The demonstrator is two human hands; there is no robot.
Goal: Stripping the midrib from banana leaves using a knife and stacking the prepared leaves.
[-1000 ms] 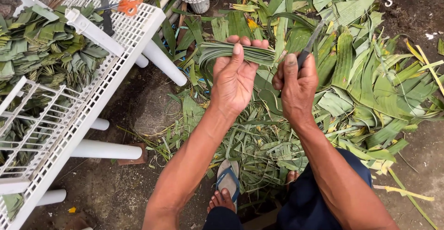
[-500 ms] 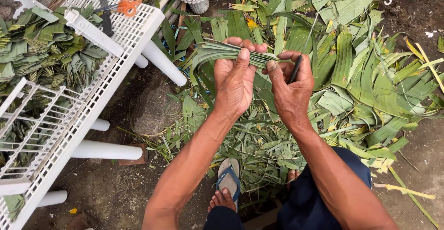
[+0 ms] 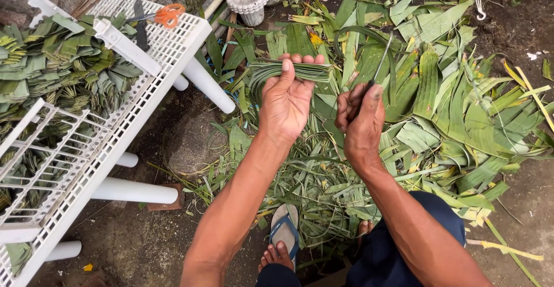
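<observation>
— What is held, and where?

— A folded bundle of green leaf strips point(image 3: 288, 70) is clamped by the left hand point(image 3: 287, 103), fingers wrapped together over its top edge, just above centre frame. A thin dark blade point(image 3: 378, 67) is gripped in the right hand point(image 3: 360, 119), fingers closed around it, at three o'clock from the bundle and apart from it.

— What room is left around the edges?

— At nine o'clock, a white plastic rack point(image 3: 167, 50) lies tipped over, orange-handled scissors point(image 3: 164, 15) on it and stacked folded leaves point(image 3: 57, 62) behind. Cut leaves point(image 3: 438, 90) are heaped from twelve to four o'clock. Bare ground point(image 3: 138, 241) shows at seven o'clock, beside a sandalled foot point(image 3: 283, 241).
</observation>
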